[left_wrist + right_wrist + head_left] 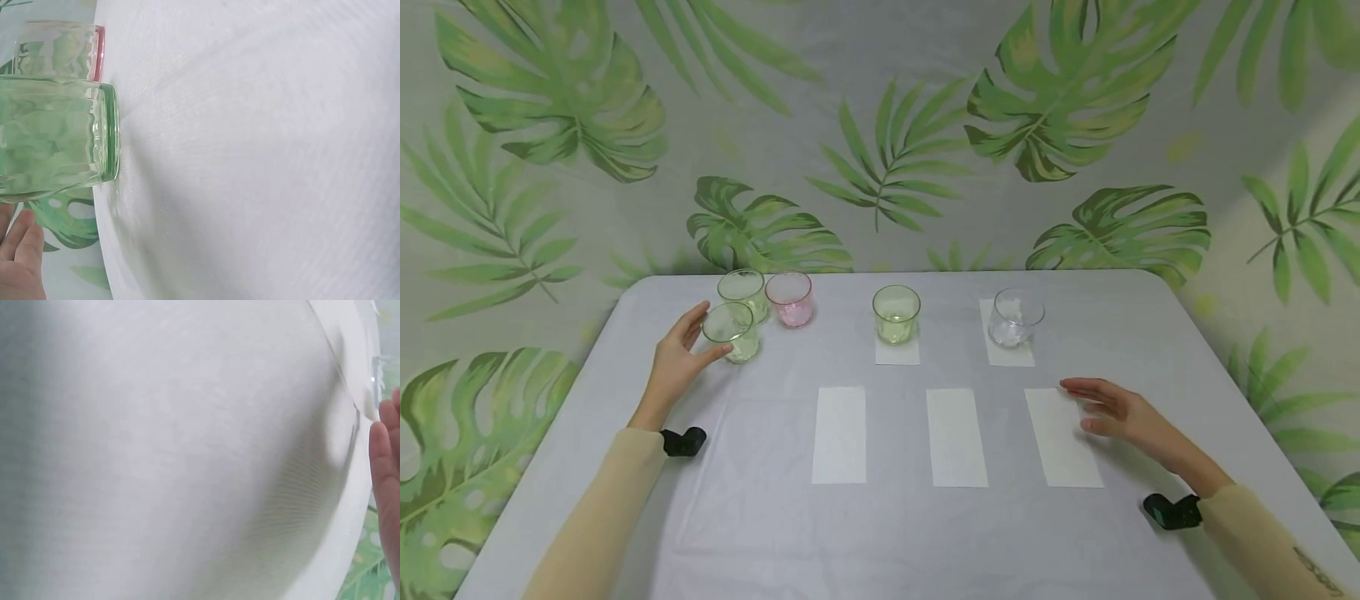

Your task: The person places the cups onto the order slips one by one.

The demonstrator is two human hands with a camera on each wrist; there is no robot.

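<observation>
A green glass point(741, 346) stands at the left, nearest of three clustered glasses. My left hand point(673, 358) is beside it, fingers spread along its left side and the thumb overlapping its near side in the head view. In the left wrist view, the fingers point(28, 244) lie just below the green glass point(56, 134). Behind it are another green glass point(743, 287) and a pink-rimmed glass point(790, 300). My right hand point(1116, 412) hovers, loosely extended with nothing in it, over the far end of the right-hand white paper strip point(1063, 446).
Another green glass point(897, 315) stands on a paper strip point(897, 356) at the back middle. To its right, a clear glass point(1013, 321) is on a second strip point(1011, 357). Two more strips lie nearer, one left point(839, 437) and one centre point(957, 437). A leaf-patterned cloth hangs behind.
</observation>
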